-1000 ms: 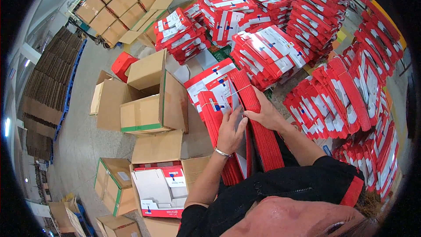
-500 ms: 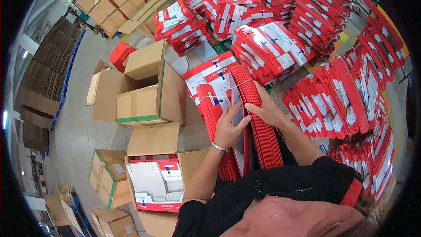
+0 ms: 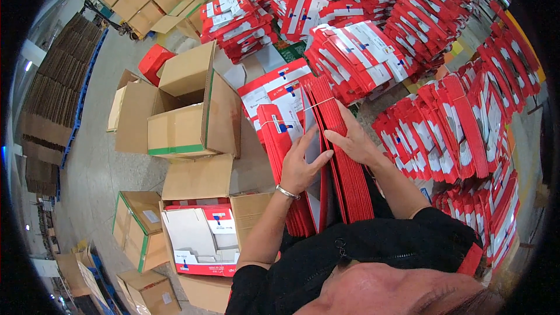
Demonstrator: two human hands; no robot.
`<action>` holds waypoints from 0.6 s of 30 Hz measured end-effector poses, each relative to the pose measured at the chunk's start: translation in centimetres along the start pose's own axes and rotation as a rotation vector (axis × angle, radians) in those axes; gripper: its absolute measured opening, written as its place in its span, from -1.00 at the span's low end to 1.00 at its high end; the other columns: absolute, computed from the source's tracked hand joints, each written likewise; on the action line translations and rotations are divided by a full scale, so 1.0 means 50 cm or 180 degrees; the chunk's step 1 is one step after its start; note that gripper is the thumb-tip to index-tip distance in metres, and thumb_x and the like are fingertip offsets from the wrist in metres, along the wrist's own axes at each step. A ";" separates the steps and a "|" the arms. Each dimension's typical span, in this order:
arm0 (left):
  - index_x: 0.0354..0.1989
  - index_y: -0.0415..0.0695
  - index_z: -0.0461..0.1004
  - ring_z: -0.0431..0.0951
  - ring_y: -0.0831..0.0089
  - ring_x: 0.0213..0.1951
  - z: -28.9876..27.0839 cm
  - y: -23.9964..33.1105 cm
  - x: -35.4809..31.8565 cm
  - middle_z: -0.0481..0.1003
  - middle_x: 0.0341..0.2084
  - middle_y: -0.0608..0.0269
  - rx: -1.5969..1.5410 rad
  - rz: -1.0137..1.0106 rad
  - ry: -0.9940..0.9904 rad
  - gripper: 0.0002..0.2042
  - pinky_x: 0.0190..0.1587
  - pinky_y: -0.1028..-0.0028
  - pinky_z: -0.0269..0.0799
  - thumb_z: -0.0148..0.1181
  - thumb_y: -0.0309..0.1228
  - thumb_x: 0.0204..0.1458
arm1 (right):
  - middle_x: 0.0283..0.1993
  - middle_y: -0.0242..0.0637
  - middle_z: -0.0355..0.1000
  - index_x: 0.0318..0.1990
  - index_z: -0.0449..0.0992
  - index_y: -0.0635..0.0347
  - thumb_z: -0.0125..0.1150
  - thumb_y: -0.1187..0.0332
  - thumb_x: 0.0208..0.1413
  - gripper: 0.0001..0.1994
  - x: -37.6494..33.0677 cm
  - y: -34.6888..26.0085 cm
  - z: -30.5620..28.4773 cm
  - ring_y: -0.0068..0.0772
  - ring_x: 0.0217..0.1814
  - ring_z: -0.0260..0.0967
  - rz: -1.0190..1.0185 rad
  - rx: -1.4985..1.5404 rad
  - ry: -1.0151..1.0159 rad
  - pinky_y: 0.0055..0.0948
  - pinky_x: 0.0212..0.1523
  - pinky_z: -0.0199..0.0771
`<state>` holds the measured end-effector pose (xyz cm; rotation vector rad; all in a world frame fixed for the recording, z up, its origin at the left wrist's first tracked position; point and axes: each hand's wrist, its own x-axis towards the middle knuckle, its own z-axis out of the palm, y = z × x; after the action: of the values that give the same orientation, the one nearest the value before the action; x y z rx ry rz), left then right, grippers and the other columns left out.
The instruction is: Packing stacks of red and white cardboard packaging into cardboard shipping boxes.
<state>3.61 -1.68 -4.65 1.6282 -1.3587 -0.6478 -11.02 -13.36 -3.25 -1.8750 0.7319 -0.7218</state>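
Note:
Two banded bundles of folded red-and-white cartons stand on edge against my body, with a gap between them. My left hand [image 3: 299, 166], a bracelet at its wrist, grips the inner side of the left bundle [image 3: 271, 134], with its fingers reaching into the gap. Around the upper part of the right bundle [image 3: 352, 189] curls my right hand [image 3: 352, 139], its thumb pointing at the gap. A thin pale band [image 3: 321, 103] crosses the right bundle's top. Pale inner panels show in the gap. Some fingertips are hidden among the cartons. Beyond the bundles lie flat red-and-white cartons [image 3: 277, 90].
An open brown box [image 3: 181, 131] stands at left. Nearer me, another open box [image 3: 254, 213] holds white and red cartons. Tall piles of red-and-white cartons [image 3: 361, 52] rise ahead and at right [image 3: 437, 128]. Stacked flat brown cardboard [image 3: 55, 99] lines the far left.
The view has shifted slightly, so the surroundings sit a little further up and left. Both hands keep nearly the same place on the bundles.

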 end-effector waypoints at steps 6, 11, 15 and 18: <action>0.30 0.00 0.20 0.39 -0.01 0.11 0.002 0.003 -0.007 0.36 0.09 -0.11 0.0138 -0.0032 -0.0037 -0.29 0.10 0.21 0.35 0.22 0.03 -0.01 | 0.30 0.07 0.14 0.36 -0.06 0.37 0.23 0.35 0.05 -0.22 -0.004 -0.021 -0.006 -0.18 0.31 0.15 0.0230 0.0064 -0.0082 -0.28 0.29 0.15; 0.31 -0.07 0.15 0.32 0.05 0.19 0.001 0.013 0.001 0.29 0.17 -0.09 0.0031 -0.0165 -0.0247 -0.30 0.17 0.23 0.25 0.18 -0.01 0.04 | 0.28 0.07 0.17 0.37 -0.05 0.36 0.25 0.34 0.03 -0.21 0.001 -0.013 -0.009 -0.19 0.28 0.20 0.0187 -0.0159 -0.0016 -0.30 0.27 0.19; 0.33 0.01 0.12 0.38 -0.03 0.12 0.005 0.005 -0.004 0.30 0.14 -0.11 0.0087 -0.0027 -0.0239 -0.30 0.10 0.20 0.34 0.15 0.03 0.05 | 0.25 0.09 0.20 0.36 -0.02 0.36 0.24 0.35 0.02 -0.22 -0.006 -0.020 -0.011 -0.17 0.26 0.23 0.0225 -0.0184 0.0029 -0.29 0.25 0.21; 0.33 -0.01 0.13 0.38 -0.02 0.13 0.002 0.008 0.002 0.30 0.14 -0.15 0.0069 -0.0094 -0.0253 -0.32 0.12 0.22 0.32 0.15 -0.01 0.06 | 0.21 0.10 0.24 0.34 0.02 0.37 0.23 0.36 0.02 -0.25 -0.002 -0.038 -0.014 -0.15 0.24 0.26 0.0417 -0.0303 0.0074 -0.29 0.25 0.22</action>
<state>3.34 -1.80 -4.33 1.6578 -1.4051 -0.7244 -11.30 -13.00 -1.26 -1.8869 0.9090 -0.6357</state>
